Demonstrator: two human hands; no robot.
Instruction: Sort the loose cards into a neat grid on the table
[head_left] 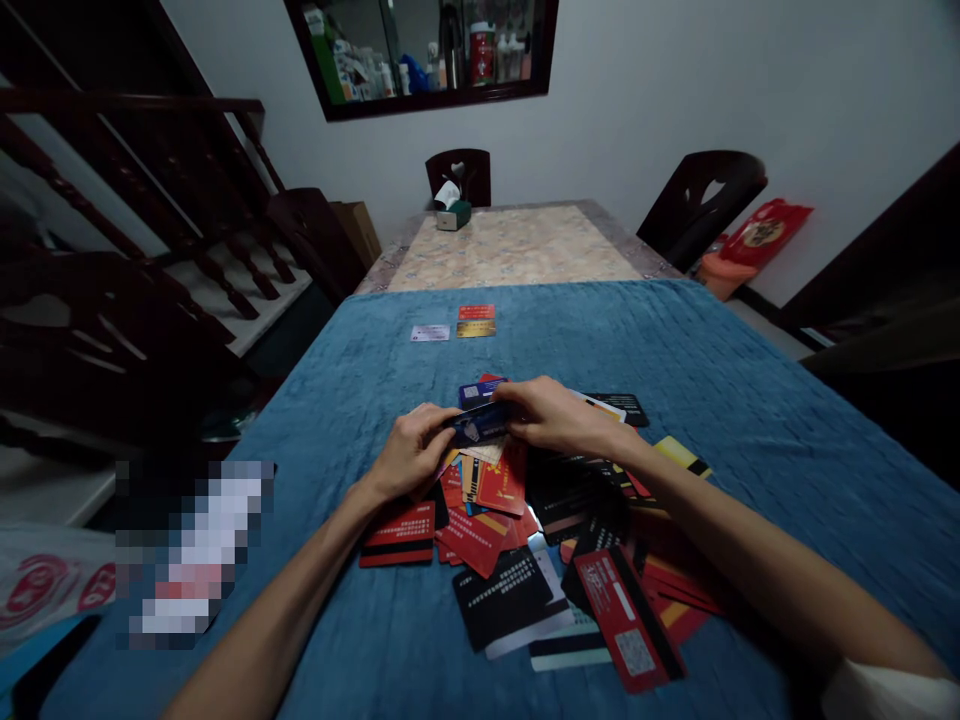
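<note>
Looked dim, with a dark-framed window [442, 103] set in a pale wall [660, 90], dark chairs [671, 212] around a long patterned table [525, 245], a blue cloth [615, 340] over its near part, a turned-post railing [150, 102] on the left and light floor [772, 328] on the right.

Home dining room, cloth-covered table [600, 340], dark wooden chairs [675, 215], staircase banister [127, 103], household bottles [386, 78] in a wall opening [439, 103]
</note>
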